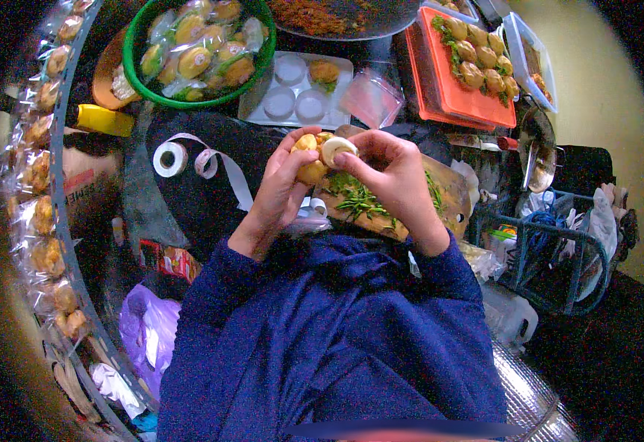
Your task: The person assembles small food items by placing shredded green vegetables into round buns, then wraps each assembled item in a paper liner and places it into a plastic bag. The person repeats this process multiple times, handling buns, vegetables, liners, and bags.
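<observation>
Now the half-curled left hand [281,179] gripped a golden bun [311,173]; the right hand [389,163] pinched a pale round piece [332,150] beside it, bun's long axis unclear.

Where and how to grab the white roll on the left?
Probably by the outer rim of the white roll, with the hand coming from the left. It is round with an open centre facing the camera, and its loose strip trails off to the right, so the left edge looks clear. The nearer left hand holds a yellow food piece.
</observation>
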The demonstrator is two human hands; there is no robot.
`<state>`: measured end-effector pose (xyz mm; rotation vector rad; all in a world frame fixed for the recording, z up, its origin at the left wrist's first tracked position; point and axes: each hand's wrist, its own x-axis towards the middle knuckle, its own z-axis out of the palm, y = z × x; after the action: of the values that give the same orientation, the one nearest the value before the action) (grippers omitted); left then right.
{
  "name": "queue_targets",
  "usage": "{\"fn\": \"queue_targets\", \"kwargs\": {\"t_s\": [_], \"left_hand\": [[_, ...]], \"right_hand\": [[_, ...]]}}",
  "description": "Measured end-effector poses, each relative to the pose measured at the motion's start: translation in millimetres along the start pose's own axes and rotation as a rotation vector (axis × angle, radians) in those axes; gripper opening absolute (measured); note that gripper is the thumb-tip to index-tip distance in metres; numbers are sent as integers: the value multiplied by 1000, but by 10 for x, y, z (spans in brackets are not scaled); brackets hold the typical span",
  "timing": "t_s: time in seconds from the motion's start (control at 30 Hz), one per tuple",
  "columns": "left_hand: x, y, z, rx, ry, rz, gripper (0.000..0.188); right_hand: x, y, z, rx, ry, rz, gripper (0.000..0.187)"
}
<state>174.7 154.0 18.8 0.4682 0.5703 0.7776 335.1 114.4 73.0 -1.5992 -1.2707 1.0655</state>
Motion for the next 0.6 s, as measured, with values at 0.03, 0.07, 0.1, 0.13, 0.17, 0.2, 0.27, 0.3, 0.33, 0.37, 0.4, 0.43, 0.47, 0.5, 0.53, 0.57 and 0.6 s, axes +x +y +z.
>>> {"fn": "queue_targets", "kwargs": {"t_s": [0.03, 0.07, 0.1, 0.13, 0.17, 0.2, 0.27, 0.3, 0.33, 0.37, 0.4, 0.43, 0.47, 0.5, 0.53, 0.57, 0.6], "left_hand": [[-4, 0, -12, -7, 7, -3, 40], [-6, -3, -20, -21, 5, 0, 40], [-5, -4, -26, -33, 2, 2, 40], [-6, -5, -29, -43, 4, 10, 40], [-5, -7, -28, -52, 6, 16, 40], [-5, -7, -27, -64, 8, 17, 40], [-10, -7, -17, -66, 21, 40, 40], [-12, -7, -9, -68, 29, 49, 40], [-10, -12, 3, -49, 37, 64, 40], [-8, -14, 14, -31, 44, 80, 40], [-6, -16, 23, -18, 49, 93, 40], [-7, -16, 29, -21, 55, 93, 40], [-9, -14, 32, -30, 59, 91, 40], [-9, -13, 31, -43, 73, 78, 40], [-15, -12, 28, -37, 67, 86, 39], [-20, -12, 22, -35, 72, 84, 39], [-20, -14, 15, -55, 56, 100, 39]], "right_hand": [[9, -14, -3, 6, -14, 20, 21], [17, -27, -1, 8, -25, 35, 21], [27, -38, 9, -37, -28, 25, 21], [37, -50, 20, -85, -29, 10, 21], [44, -60, 28, -136, -29, -4, 21], [51, -70, 39, -147, -26, -11, 21], [66, -83, 65, -177, -23, -39, 20], [78, -89, 77, -207, -23, -31, 21], [94, -93, 87, -237, -25, -37, 21], [111, -98, 95, -280, -24, -33, 21], [124, -103, 97, -290, -24, -49, 20], [136, -109, 98, -312, -23, -53, 20], [146, -116, 100, -342, -20, -53, 19], [155, -124, 102, -340, -21, -42, 19], [162, -133, 100, -346, -20, -26, 19], [166, -142, 102, -351, -21, -36, 19], [172, -151, 111, -346, -3, -28, 19]]}}
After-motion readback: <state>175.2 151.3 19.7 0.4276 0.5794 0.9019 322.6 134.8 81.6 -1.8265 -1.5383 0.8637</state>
